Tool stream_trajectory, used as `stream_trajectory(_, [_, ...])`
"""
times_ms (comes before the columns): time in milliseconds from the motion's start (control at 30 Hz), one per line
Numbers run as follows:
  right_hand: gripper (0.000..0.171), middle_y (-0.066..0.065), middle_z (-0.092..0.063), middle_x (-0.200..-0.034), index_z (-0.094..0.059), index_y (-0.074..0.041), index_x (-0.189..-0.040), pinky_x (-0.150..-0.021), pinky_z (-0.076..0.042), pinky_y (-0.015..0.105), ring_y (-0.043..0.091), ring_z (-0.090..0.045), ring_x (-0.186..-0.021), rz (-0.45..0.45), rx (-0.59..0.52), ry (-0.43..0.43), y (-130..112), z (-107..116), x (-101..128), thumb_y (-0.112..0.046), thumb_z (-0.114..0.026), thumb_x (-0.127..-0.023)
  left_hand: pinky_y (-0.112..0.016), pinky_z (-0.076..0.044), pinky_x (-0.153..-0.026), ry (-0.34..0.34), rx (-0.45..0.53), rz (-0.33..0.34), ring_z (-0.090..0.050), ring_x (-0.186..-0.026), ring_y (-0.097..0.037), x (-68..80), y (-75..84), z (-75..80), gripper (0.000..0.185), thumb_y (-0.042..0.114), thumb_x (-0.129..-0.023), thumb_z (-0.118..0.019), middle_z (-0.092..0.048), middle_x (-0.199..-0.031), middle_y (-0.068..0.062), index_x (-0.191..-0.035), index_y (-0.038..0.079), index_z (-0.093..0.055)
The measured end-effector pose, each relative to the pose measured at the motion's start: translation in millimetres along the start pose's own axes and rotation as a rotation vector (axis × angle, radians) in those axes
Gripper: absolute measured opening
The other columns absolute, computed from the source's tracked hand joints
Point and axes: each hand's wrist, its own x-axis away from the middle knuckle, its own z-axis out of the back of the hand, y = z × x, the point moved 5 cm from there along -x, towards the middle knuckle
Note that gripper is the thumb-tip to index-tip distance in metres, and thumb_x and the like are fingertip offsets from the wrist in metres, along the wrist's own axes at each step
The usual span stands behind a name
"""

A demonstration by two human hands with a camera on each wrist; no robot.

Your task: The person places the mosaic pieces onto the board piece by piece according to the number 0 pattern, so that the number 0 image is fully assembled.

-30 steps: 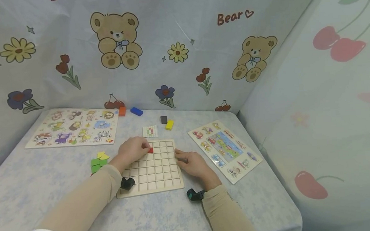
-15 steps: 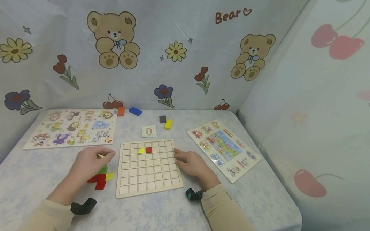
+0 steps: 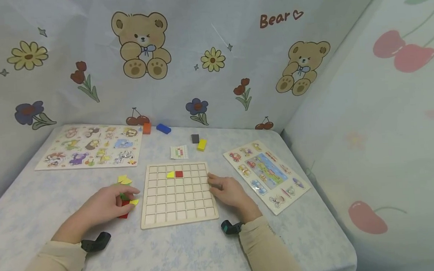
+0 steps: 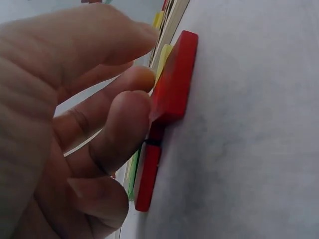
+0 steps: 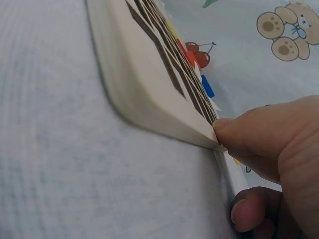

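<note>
My left hand (image 3: 99, 207) is over a small pile of coloured tiles, thumb and fingers loosely bent and apart. Its fingertips are right at a thick red tile (image 4: 177, 79) in the left wrist view, with a yellow tile (image 4: 163, 62) just behind it. Green tiles (image 3: 123, 196) are partly hidden beneath the hand. A wooden grid board (image 3: 179, 190) lies in the middle, with a yellow cut-corner tile (image 3: 170, 174) and a red square tile (image 3: 179, 174) side by side in its upper part. Fingertips of my right hand (image 3: 229, 192) touch the board's right edge.
A small pattern card (image 3: 179, 152) lies behind the board, near yellow (image 3: 202, 145), dark grey (image 3: 195, 138), blue (image 3: 163, 128) and orange (image 3: 147, 128) blocks. An animal puzzle (image 3: 88, 146) is at the back left, a vehicle puzzle (image 3: 267, 176) at the right.
My left hand has left the board's upper part, where a yellow tile now shows beside the red one. It has moved left to the pile and lower over it. My right hand stays put.
</note>
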Motion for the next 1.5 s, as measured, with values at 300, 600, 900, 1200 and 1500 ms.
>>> stream_trajectory(300, [0.040,-0.010,-0.051,-0.154,-0.064,-0.015,-0.140,-0.112,-0.045,0.040,0.017,-0.046,-0.144,0.003,0.032,0.007,-1,-2,-2,-0.026,-0.066,-0.101,-0.027,-0.042,-0.055,0.015,-0.041,0.000,-0.050,-0.061,-0.011,-1.3,-2.0,-2.5,0.044,0.025,-0.088,-0.082,-0.074,-0.110,0.000,-0.130,0.019,-0.069])
stream_trajectory(600, [0.041,-0.008,-0.051,-0.154,-0.064,-0.013,-0.140,-0.107,-0.048,0.041,0.020,-0.047,-0.144,0.013,0.034,0.006,-3,0,-2,-0.024,-0.065,-0.101,-0.029,-0.042,-0.063,0.075,-0.119,-0.014,-0.051,-0.070,-0.008,-1.0,-0.1,-3.1,0.045,0.033,-0.088,-0.082,-0.073,-0.109,0.004,-0.129,0.021,-0.070])
stream_trajectory(900, [0.042,-0.010,-0.050,-0.154,-0.063,-0.015,-0.141,-0.106,-0.048,0.040,0.018,-0.045,-0.145,-0.014,0.030,0.007,-3,1,0,-0.024,-0.066,-0.101,-0.044,-0.054,-0.081,0.082,-0.170,-0.073,-0.065,-0.114,-0.031,1.7,8.1,-2.9,0.049,0.014,-0.085,-0.074,-0.065,-0.138,-0.010,-0.132,0.023,-0.070])
stream_trajectory(1200, [0.042,-0.011,-0.050,-0.154,-0.063,-0.015,-0.142,-0.114,-0.042,0.042,0.018,-0.044,-0.146,-0.019,0.034,0.008,-2,1,1,-0.025,-0.065,-0.101,-0.027,-0.031,-0.053,0.055,-0.122,-0.033,-0.039,-0.058,-0.010,-0.3,6.2,-4.5,0.044,0.017,-0.088,-0.074,-0.069,-0.130,-0.005,-0.131,0.025,-0.070])
stream_trajectory(1500, [0.041,-0.009,-0.050,-0.154,-0.064,-0.014,-0.141,-0.116,-0.041,0.043,0.019,-0.046,-0.145,-0.008,0.043,0.009,-3,0,1,-0.025,-0.065,-0.101,-0.026,-0.037,-0.054,0.033,-0.117,-0.037,-0.045,-0.060,-0.008,-1.4,-1.7,-5.3,0.037,0.026,-0.092,-0.078,-0.060,-0.084,0.012,-0.129,0.027,-0.072])
